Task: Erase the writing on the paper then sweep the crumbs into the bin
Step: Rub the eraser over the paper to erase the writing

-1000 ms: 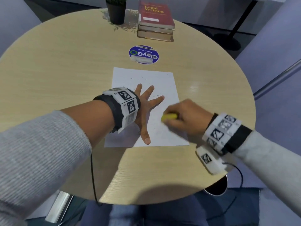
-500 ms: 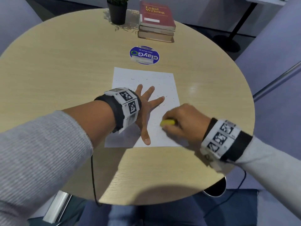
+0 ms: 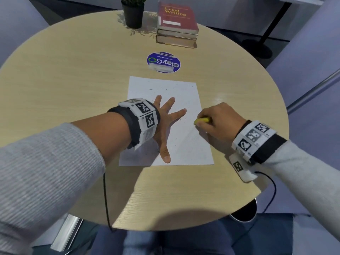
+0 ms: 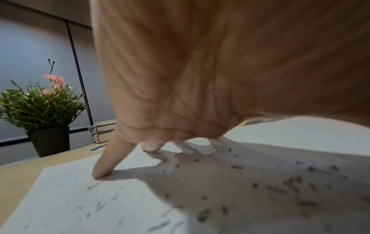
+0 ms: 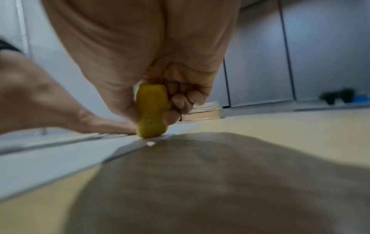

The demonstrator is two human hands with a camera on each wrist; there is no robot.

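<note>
A white paper (image 3: 185, 144) lies on the round wooden table (image 3: 73, 80), dotted with dark eraser crumbs (image 4: 290, 185) and faint marks. My left hand (image 3: 166, 122) is spread flat on the sheet, fingers straight, pressing it down; its fingertips (image 4: 102, 171) touch the paper. My right hand (image 3: 219, 120) grips a yellow eraser (image 3: 201, 120) at the paper's right edge, with the eraser (image 5: 151, 110) tip down on the sheet. A dark round bin (image 3: 243, 212) shows below the table's near right edge.
A potted plant (image 3: 133, 13) and a stack of books (image 3: 177, 26) stand at the table's far side. A round blue sticker (image 3: 163, 62) lies just beyond the paper. A cable (image 3: 105, 199) hangs from my left wrist over the near edge.
My right hand has carried the eraser from the paper's lower middle out to its right edge and a little farther from me. The left hand has stayed pressed on the sheet.
</note>
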